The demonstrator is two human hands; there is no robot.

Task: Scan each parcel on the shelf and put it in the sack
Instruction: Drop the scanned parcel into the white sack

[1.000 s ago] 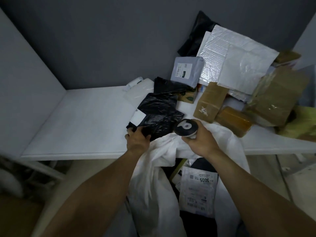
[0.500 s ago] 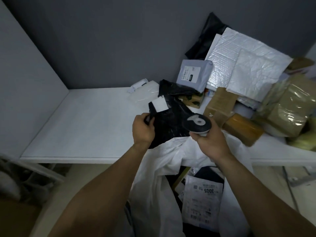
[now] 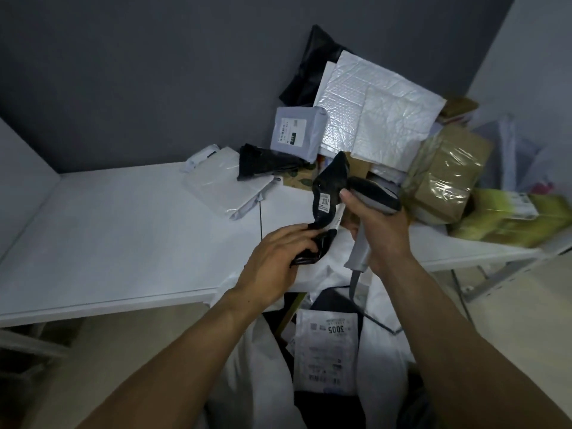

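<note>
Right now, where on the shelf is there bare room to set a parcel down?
The shelf is bare across its left half, from the left side wall to the white poly bag. A narrower strip lies between that bag and the left hand. The right end is crowded: taped box, bubble mailers, grey parcel piled together.

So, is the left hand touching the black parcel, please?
Touching. The head view shows the left hand gripping the black parcel at its lower end.

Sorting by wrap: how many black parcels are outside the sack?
3 black parcels: one in the left hand, one on the shelf, one against the back wall; more may hide.
</note>
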